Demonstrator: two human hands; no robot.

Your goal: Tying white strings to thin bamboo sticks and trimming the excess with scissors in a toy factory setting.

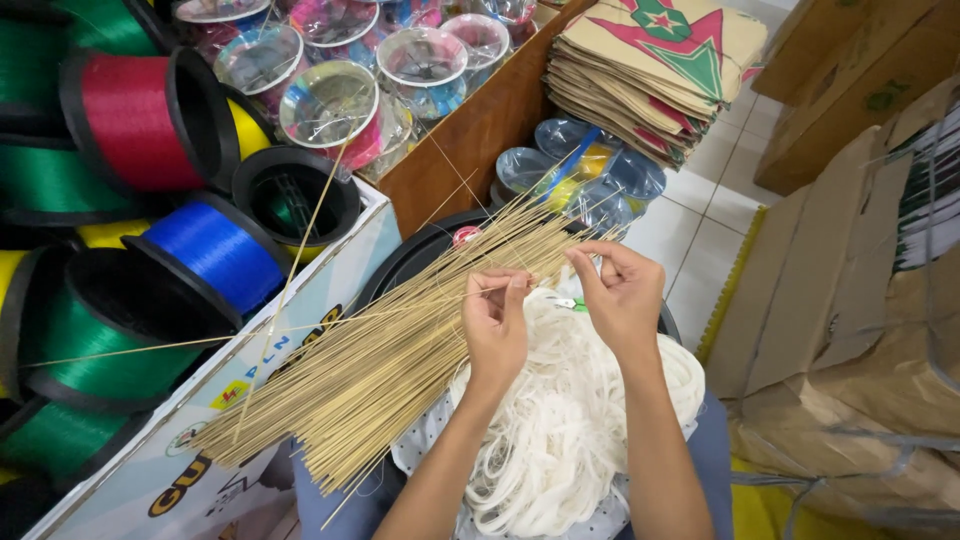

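Note:
My left hand [495,320] pinches a thin bamboo stick [330,322] that runs far out to the left. My right hand [620,290] is close beside it, fingers pinched near the same spot, where a fine white thread seems to pass. Under both hands lies a fan of many thin bamboo sticks [390,365] across my lap. A heap of white string [565,430] fills my lap below my wrists. A second loose stick [290,280] crosses the first one, pointing up and away.
Large spools of red [135,120], blue [215,250] and green line [85,365] are stacked on the left. Clear spools fill a wooden box [480,125] ahead. Folded paper kites [655,70] and cardboard boxes [850,300] lie right.

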